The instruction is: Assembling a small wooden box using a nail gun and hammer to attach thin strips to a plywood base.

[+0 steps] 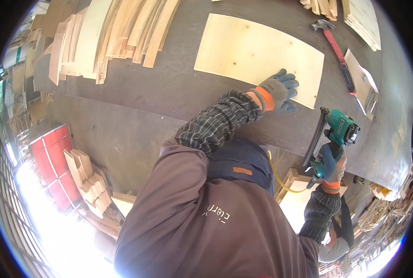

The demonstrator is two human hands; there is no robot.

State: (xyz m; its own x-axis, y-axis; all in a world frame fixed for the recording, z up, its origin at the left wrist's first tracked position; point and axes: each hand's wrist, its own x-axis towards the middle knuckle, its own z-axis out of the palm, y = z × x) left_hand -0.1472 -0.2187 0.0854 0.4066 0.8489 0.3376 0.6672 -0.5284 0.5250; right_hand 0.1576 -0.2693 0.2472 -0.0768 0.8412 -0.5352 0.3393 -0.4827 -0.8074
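A thin pale plywood panel [257, 48] lies flat on the dark worktable [169, 99], one long edge toward me. My left hand [278, 90], in a grey-blue glove with an orange cuff, rests on the panel's near edge with fingers spread. Off to the right, my gloved right hand [330, 162] is wrapped around the handle of a teal and black pneumatic nail gun [343, 127]. The gun is beside the panel, not touching it, and its long dark magazine points toward me. From the handle's base a yellow air hose [280, 181] curves toward my waist.
Wooden strips [132, 32] lie stacked at the far left. A hammer [338, 55] with a red and black handle sits right of the panel, beside a small board [357, 76]. More plywood sheets [361, 21] are at far right. Lower left are a red panel [53, 164] and stacked wood pieces [88, 180].
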